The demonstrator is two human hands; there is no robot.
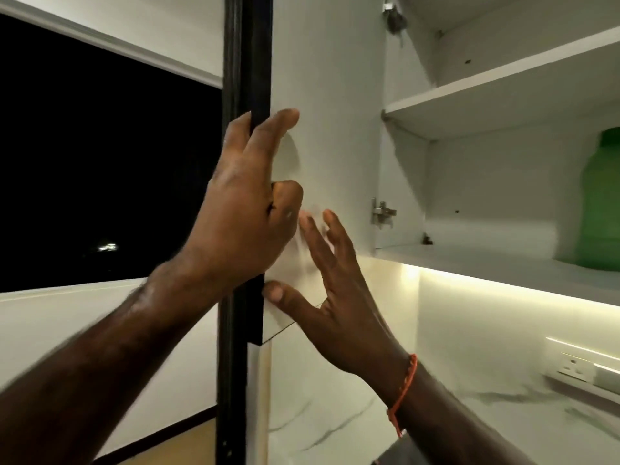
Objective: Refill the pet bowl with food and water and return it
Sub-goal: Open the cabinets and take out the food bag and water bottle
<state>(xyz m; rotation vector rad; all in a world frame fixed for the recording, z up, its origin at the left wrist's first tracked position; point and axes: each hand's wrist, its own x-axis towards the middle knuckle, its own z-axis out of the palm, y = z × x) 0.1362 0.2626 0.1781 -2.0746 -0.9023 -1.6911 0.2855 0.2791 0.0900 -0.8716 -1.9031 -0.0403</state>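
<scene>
An upper cabinet stands open, its door swung out toward me with the white inner face showing and a dark outer edge. My left hand grips that dark edge, fingers wrapped around onto the white face. My right hand lies flat and spread against the lower part of the door's inner face, an orange thread on its wrist. A green plastic jar stands on the cabinet's bottom shelf at the far right, partly cut off by the frame edge. No pet bowl is in view.
A white upper shelf spans the cabinet above the jar. A lit strip glows under the cabinet floor. A wall socket sits on the marble-pattern backsplash at lower right. A dark window fills the left.
</scene>
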